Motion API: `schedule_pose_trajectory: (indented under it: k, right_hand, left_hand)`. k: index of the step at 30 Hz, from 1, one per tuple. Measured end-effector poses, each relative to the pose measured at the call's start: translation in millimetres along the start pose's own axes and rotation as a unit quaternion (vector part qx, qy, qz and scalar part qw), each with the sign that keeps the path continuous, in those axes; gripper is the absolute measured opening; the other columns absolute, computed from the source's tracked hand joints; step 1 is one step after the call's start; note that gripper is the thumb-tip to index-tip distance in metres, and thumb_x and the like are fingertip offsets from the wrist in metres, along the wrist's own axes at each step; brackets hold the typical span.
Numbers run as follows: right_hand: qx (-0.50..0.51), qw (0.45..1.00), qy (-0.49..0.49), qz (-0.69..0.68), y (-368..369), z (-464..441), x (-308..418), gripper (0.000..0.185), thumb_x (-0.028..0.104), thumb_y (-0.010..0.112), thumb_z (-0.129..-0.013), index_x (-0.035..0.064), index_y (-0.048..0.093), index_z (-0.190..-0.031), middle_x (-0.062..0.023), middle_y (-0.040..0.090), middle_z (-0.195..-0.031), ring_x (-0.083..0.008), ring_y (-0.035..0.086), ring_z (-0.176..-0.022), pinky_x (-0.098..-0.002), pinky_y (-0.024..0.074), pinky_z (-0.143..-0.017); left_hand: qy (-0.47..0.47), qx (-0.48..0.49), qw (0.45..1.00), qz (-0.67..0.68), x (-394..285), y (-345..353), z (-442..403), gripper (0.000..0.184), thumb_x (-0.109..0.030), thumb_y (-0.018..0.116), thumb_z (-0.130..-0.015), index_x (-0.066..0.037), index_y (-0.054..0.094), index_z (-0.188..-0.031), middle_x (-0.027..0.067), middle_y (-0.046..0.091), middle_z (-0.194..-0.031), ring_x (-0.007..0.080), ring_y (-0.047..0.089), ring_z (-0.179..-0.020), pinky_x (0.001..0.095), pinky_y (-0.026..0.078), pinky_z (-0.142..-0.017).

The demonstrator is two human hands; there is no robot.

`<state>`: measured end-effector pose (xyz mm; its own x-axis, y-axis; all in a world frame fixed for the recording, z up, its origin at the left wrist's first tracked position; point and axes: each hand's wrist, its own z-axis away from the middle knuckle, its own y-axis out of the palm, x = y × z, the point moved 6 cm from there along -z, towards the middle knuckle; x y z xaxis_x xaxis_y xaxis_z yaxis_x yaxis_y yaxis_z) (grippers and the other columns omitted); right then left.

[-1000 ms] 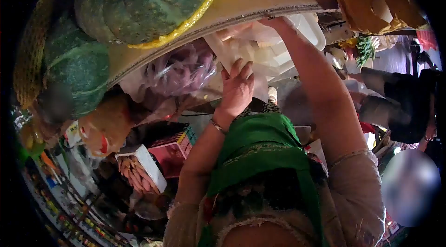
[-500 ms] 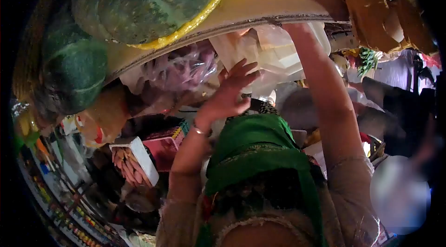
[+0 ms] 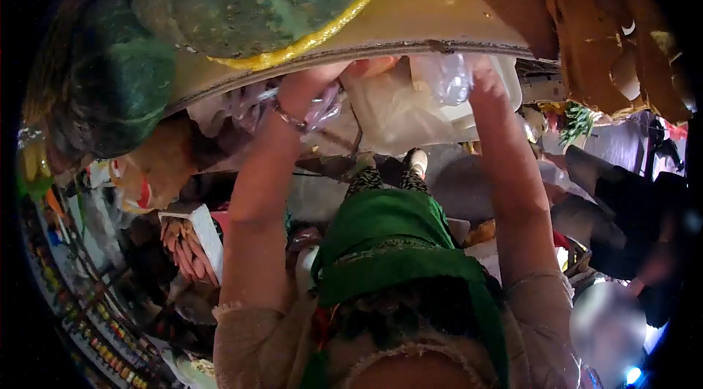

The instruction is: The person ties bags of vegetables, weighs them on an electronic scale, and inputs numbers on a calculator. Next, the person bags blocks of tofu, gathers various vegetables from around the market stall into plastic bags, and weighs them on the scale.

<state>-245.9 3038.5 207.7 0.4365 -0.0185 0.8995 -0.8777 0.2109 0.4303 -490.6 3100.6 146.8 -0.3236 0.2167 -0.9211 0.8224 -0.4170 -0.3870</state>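
My left hand (image 3: pixel 316 80) reaches up to the edge of the brown board (image 3: pixel 469 8). Its fingers are hidden behind that edge, beside a crumpled clear plastic bag with purplish contents (image 3: pixel 245 105). A translucent plastic bag (image 3: pixel 399 122) hangs between my two arms, with something orange-red (image 3: pixel 377 65) at its top. My right hand (image 3: pixel 485 80) is blurred and partly under the board. Right beside it is a shiny clear plastic piece (image 3: pixel 452 80), whose kind I cannot make out. A white plastic tub (image 3: pixel 510 81) lies behind this hand.
Large green pumpkins (image 3: pixel 256 5) rest on the board at the left, the biggest edged by a yellow band (image 3: pixel 322 36). Torn brown cardboard (image 3: pixel 586 38) hangs at the right. Lower left stands a white box (image 3: pixel 207 239) of orange-pink, finger-shaped produce. A person in dark clothing (image 3: pixel 622 191) is at right.
My left hand has moved up from above the green apron to the board's edge. My right hand has come lower into view, and the shiny clear plastic now shows beside it.
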Motion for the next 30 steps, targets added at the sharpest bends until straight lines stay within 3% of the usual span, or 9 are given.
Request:
schedule_pose_trajectory:
  k: [2,4,8,18,19,21,22,24,30]
  right_hand:
    - [-0.012,0.997,0.034,-0.075,-6.7,5.6,2.0,0.051,0.039,0.056,-0.089,0.0071,0.05,-0.129,-0.0126,0.056,-0.126,-0.0272,0.053,-0.114,-0.0408,0.0391,-0.102]
    - [-0.021,0.988,0.065,-0.138,-11.0,10.1,6.1,0.052,0.039,0.056,-0.089,0.0066,0.05,-0.129,-0.0127,0.056,-0.125,-0.0271,0.054,-0.113,-0.0407,0.0397,-0.102]
    - [-0.027,0.965,0.128,-0.226,-13.3,23.3,15.3,0.052,0.039,0.056,-0.09,0.0057,0.049,-0.129,-0.0129,0.056,-0.125,-0.027,0.054,-0.112,-0.0406,0.0411,-0.101]
    - [0.019,0.965,0.151,-0.213,-5.4,61.0,47.1,0.052,0.038,0.061,-0.088,0.0055,0.052,-0.127,-0.0124,0.062,-0.116,-0.027,0.06,-0.103,-0.039,0.0472,-0.094]
    - [0.098,0.982,-0.072,0.148,-5.6,67.5,73.6,0.047,0.034,0.064,-0.086,0.006,0.055,-0.124,-0.012,0.064,-0.111,-0.0257,0.062,-0.097,-0.038,0.0493,-0.09]
    - [0.157,0.816,-0.277,0.482,7.2,86.5,84.7,0.043,0.03,0.066,-0.085,0.0065,0.058,-0.12,-0.0116,0.065,-0.106,-0.0245,0.063,-0.092,-0.037,0.0514,-0.085]
    - [0.175,0.863,-0.217,0.421,3.7,84.7,79.0,0.038,0.025,0.065,-0.086,0.0056,0.059,-0.118,-0.0112,0.064,-0.108,-0.023,0.062,-0.096,-0.0356,0.0502,-0.087]
    - [0.198,0.933,-0.094,0.285,-1.6,84.9,65.0,0.029,0.016,0.065,-0.087,0.0038,0.06,-0.113,-0.0104,0.062,-0.112,-0.02,0.058,-0.103,-0.0328,0.0479,-0.091]
    - [0.203,0.956,-0.028,0.208,47.5,110.9,64.5,0.025,0.01,0.064,-0.084,0.0007,0.06,-0.107,-0.0078,0.063,-0.103,-0.0162,0.059,-0.09,-0.0317,0.0487,-0.081]
  left_hand:
    - [-0.018,0.003,0.992,0.124,-4.6,-5.7,3.7,0.031,-0.028,0.061,-0.089,-0.002,0.06,-0.107,0.0114,0.063,-0.104,0.0239,0.057,-0.095,0.0367,0.047,-0.088]
    - [-0.027,0.133,0.976,-0.171,-68.0,-4.1,16.1,0.035,-0.029,0.062,-0.088,-0.002,0.059,-0.11,0.0115,0.063,-0.105,0.0255,0.059,-0.096,0.0384,0.047,-0.088]
    - [0.058,0.039,0.993,-0.091,-43.0,-4.9,25.1,0.037,-0.032,0.064,-0.086,-0.002,0.061,-0.109,0.0138,0.064,-0.103,0.0283,0.061,-0.095,0.0391,0.047,-0.088]
    - [0.061,0.017,0.901,-0.43,-87.5,17.1,5.2,0.033,-0.029,0.06,-0.09,-0.002,0.062,-0.107,0.0102,0.066,-0.096,0.02,0.062,-0.085,0.037,0.049,-0.079]
    - [0.063,0.017,0.901,-0.429,-87.3,15.0,9.1,0.033,-0.029,0.06,-0.09,-0.002,0.062,-0.107,0.0102,0.066,-0.096,0.02,0.062,-0.085,0.037,0.049,-0.079]
    - [-0.065,-0.023,0.998,-0.012,-65.8,-5.7,32.7,0.028,-0.02,0.063,-0.088,-0.002,0.062,-0.108,0.0093,0.066,-0.096,0.0199,0.062,-0.082,0.0358,0.049,-0.078]
    - [-0.106,-0.045,0.984,0.132,-55.0,-13.1,46.3,0.026,-0.017,0.064,-0.087,-0.002,0.061,-0.108,0.009,0.066,-0.097,0.0198,0.062,-0.081,0.0355,0.05,-0.078]
    - [-0.062,-0.068,0.995,-0.029,-49.9,-28.6,66.8,0.029,-0.008,0.065,-0.084,-0.001,0.059,-0.111,0.0112,0.065,-0.1,0.0199,0.063,-0.086,0.0363,0.05,-0.08]
    - [0.146,-0.047,0.968,-0.201,-139.5,-9.3,76.1,0.029,-0.008,0.063,-0.079,-0.006,0.062,-0.107,0.0124,0.064,-0.096,0.027,0.061,-0.086,0.0396,0.049,-0.078]
